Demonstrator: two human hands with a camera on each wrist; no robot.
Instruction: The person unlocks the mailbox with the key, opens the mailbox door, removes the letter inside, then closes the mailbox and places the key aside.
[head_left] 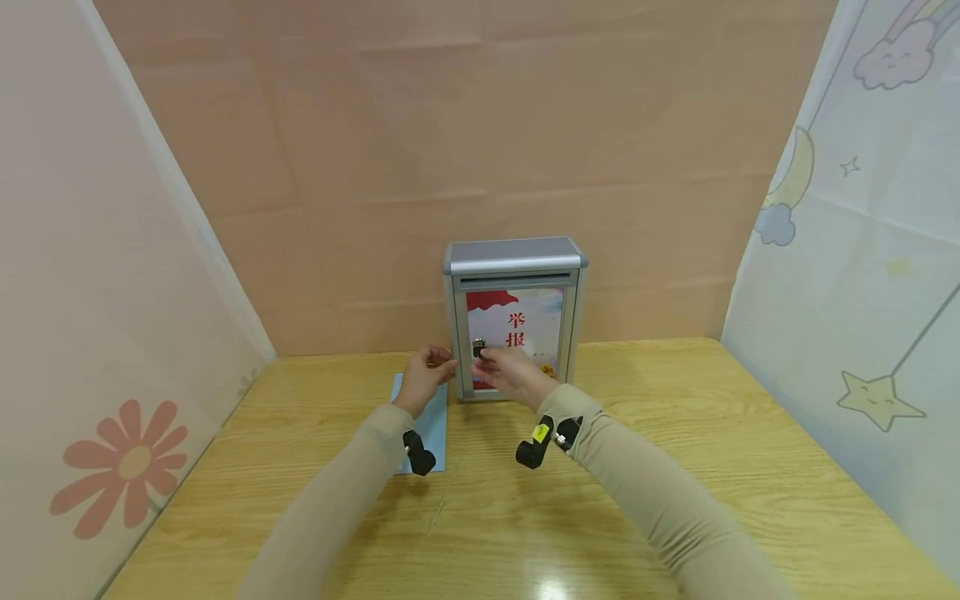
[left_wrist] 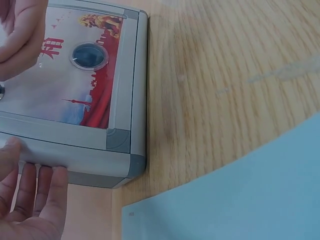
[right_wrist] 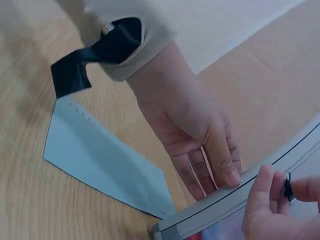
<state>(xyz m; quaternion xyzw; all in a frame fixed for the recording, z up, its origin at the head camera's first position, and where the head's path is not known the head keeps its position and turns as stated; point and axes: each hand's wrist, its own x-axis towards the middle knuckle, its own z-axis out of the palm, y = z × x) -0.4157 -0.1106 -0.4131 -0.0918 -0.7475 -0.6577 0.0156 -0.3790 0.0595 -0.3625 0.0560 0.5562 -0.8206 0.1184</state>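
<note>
A silver-grey metal drop box stands upright on the table, with a slot near its top and a red-and-white printed front panel bearing Chinese characters. My right hand is at the panel's left side, where thumb and fingers pinch a small black-headed key at the lock. My left hand touches the box's left side with thumb and fingertips, its fingers fairly straight in the left wrist view. The key's shaft is hidden. The box door looks closed.
A light-blue sheet or folder lies on the wooden table left of the box, partly under my left forearm. Behind the box hangs a peach-coloured cloth. Patterned white sheets border the table at both sides. Black cameras are strapped to both wrists.
</note>
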